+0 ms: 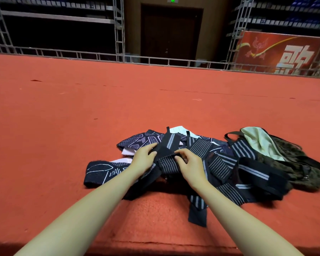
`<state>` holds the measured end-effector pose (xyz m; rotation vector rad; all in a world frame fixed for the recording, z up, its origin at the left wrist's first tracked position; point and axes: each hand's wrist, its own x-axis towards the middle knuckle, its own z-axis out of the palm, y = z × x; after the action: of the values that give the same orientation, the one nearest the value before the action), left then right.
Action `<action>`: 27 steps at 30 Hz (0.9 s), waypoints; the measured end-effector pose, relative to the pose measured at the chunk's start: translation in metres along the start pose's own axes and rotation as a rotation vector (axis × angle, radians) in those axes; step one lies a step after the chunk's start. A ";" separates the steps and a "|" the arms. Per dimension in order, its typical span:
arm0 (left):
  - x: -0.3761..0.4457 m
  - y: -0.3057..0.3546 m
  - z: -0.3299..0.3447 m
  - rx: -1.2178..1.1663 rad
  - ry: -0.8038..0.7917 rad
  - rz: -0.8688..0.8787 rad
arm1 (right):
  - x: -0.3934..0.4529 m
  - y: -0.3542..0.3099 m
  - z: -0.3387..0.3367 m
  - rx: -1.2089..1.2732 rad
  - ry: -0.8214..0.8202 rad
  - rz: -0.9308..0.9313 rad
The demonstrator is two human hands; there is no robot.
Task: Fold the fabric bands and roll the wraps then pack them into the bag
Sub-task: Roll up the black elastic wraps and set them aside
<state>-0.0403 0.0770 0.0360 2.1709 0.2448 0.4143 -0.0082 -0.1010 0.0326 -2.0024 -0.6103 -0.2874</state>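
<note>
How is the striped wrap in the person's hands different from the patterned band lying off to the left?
The striped wrap has thin pale parallel stripes; the patterned band has white geometric outlines. The wrap is gripped by the left hand and right hand; the band lies untouched on the red floor. Both are dark fabric.

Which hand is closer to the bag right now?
Right. The right hand pinches the striped wrap at the pile's middle, with more wraps lying between it and the bag at far right. The left hand grips the same wrap farther left.
</note>
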 end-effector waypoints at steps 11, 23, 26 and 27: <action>0.023 -0.030 -0.056 0.305 0.099 -0.200 | -0.009 0.031 -0.022 -0.006 0.243 0.229; -0.034 -0.063 -0.060 0.876 -0.245 0.000 | 0.064 0.039 -0.030 -0.897 -0.146 -0.043; -0.038 -0.069 -0.053 0.797 -0.316 0.038 | 0.060 0.023 0.001 -0.787 -0.270 -0.298; -0.038 -0.070 -0.052 0.754 -0.306 0.029 | 0.056 0.020 0.012 -0.727 -0.325 -0.344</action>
<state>-0.0967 0.1444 -0.0001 2.9371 0.2174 -0.0206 0.0498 -0.0820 0.0365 -2.6619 -1.1892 -0.4382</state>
